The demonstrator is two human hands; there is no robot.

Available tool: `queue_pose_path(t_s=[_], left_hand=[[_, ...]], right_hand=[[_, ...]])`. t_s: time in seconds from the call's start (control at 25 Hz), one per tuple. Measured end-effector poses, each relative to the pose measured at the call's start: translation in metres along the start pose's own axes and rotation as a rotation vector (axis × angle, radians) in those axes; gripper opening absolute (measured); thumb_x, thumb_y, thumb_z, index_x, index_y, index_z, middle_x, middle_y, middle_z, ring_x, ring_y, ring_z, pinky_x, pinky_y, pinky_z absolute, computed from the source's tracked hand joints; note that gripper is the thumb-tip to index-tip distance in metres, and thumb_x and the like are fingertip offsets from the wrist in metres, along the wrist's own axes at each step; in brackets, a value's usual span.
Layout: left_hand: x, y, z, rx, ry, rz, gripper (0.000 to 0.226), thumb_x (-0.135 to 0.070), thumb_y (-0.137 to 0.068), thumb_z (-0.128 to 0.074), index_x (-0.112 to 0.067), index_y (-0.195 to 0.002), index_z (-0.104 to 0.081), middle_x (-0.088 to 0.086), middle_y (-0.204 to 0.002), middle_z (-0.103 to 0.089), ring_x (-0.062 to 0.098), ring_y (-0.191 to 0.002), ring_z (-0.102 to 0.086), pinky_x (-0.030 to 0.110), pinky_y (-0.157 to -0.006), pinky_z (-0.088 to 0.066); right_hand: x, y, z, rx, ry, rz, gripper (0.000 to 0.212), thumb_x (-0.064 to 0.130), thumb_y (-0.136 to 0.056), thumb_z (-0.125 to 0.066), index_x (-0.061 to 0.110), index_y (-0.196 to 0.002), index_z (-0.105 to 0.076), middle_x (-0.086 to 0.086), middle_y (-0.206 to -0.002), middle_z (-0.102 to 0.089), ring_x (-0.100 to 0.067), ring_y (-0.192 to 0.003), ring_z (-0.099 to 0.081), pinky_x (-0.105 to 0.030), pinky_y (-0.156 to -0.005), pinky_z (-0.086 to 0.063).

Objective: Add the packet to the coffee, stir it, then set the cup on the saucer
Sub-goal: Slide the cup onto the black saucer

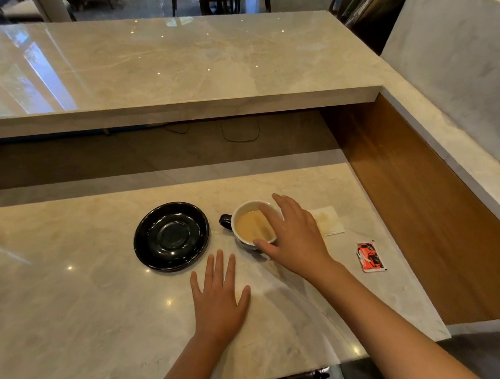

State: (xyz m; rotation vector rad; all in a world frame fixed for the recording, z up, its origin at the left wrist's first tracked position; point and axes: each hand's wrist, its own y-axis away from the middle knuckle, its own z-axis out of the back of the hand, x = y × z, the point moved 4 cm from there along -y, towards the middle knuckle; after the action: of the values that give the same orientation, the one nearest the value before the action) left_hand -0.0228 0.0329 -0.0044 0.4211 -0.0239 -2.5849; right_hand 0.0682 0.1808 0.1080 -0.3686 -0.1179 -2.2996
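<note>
Two bare hands are over the polished beige marble desk [73, 288] in front of us. Our left hand [217, 302] lies flat with fingers spread, palm down on the stone, holding nothing, just in front of the gap between saucer and cup. Our right hand [295, 239] reaches over the round cup with a dark outside and white inside [246, 227], the thumb at its near rim and the fingers draped over its far right rim, a loose grasp from above; we cannot tell how firmly it grips. The cup holds pale milky coffee, its dark handle points left toward the glossy black round saucer [171, 236], and it stands on the desk, beside the saucer but not touching it. The saucer is bare. A crumpled, stained white paper napkin [328, 221] lies just right of the cup, partly hidden behind our right hand. The small red, black and white packet [370, 256] lies flat farther right, near the right edge of the desk, where the stone ends against a lower brown wooden surface [419, 208]. We cannot tell whether the packet is torn. To the left of the saucer the desk runs wide and free, and there is open stone between our left hand and the near edge. Behind the cup the desk ends at a dark recess beneath a raised marble counter [176, 62].
</note>
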Motion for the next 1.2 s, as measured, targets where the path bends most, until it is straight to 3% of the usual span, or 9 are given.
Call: queue_pose_path(t_s=[0.12,0.4,0.64,0.92,1.08,1.2], left_hand=[[0.003,0.000,-0.003,0.003,-0.015,-0.008,0.068,-0.061,-0.088,-0.016,-0.035,-0.141,0.018,-0.001,-0.156,0.016,0.015,-0.139,0.024,0.048,-0.111,0.016],[0.003,0.000,-0.002,-0.046,0.010,-0.018,0.068,-0.060,-0.089,-0.020,-0.030,-0.148,-0.005,0.000,-0.157,0.004,0.019,-0.143,0.011,0.047,-0.111,0.012],[0.013,0.001,0.000,-0.038,0.022,-0.079,0.070,-0.062,-0.088,-0.029,-0.034,-0.148,-0.006,-0.003,-0.157,0.002,0.016,-0.143,0.007,0.050,-0.113,-0.003],[0.016,0.000,0.001,-0.034,0.038,-0.094,0.071,-0.064,-0.087,-0.029,-0.038,-0.147,0.001,-0.005,-0.157,0.005,0.014,-0.143,0.010,0.047,-0.114,0.008],[0.016,0.001,0.001,-0.040,0.051,-0.091,0.073,-0.063,-0.087,-0.034,-0.036,-0.147,-0.002,-0.005,-0.157,0.002,0.015,-0.144,0.006,0.046,-0.113,0.007],[0.016,0.001,0.002,-0.038,0.046,-0.088,0.073,-0.064,-0.086,-0.035,-0.036,-0.147,-0.005,-0.003,-0.157,-0.001,0.013,-0.143,0.009,0.045,-0.112,0.009]], right_hand=[[0.008,-0.022,-0.018,0.157,0.043,-0.034,0.078,0.059,-0.073,-0.062,0.027,-0.134,-0.027,-0.011,-0.152,-0.020,-0.031,-0.135,-0.020,-0.052,-0.101,-0.034],[0.015,-0.043,-0.025,0.226,0.086,-0.018,0.093,0.051,-0.063,-0.071,0.026,-0.137,-0.022,-0.012,-0.140,-0.034,-0.034,-0.121,-0.034,-0.044,-0.082,-0.046],[0.016,-0.049,-0.022,0.224,0.090,-0.005,0.093,0.050,-0.056,-0.074,0.023,-0.133,-0.029,-0.011,-0.130,-0.040,-0.031,-0.115,-0.037,-0.040,-0.077,-0.047],[0.024,-0.056,-0.019,0.206,0.075,-0.008,0.091,0.054,-0.055,-0.073,0.022,-0.129,-0.031,-0.012,-0.127,-0.041,-0.030,-0.112,-0.038,-0.037,-0.073,-0.045],[0.048,-0.066,-0.008,0.154,0.071,0.070,0.089,0.055,-0.053,-0.072,0.022,-0.126,-0.034,-0.012,-0.123,-0.043,-0.030,-0.109,-0.039,-0.034,-0.069,-0.040],[0.076,-0.077,-0.003,0.144,0.042,0.129,0.090,0.056,-0.052,-0.073,0.022,-0.126,-0.035,-0.012,-0.125,-0.043,-0.029,-0.110,-0.039,-0.038,-0.072,-0.045]])
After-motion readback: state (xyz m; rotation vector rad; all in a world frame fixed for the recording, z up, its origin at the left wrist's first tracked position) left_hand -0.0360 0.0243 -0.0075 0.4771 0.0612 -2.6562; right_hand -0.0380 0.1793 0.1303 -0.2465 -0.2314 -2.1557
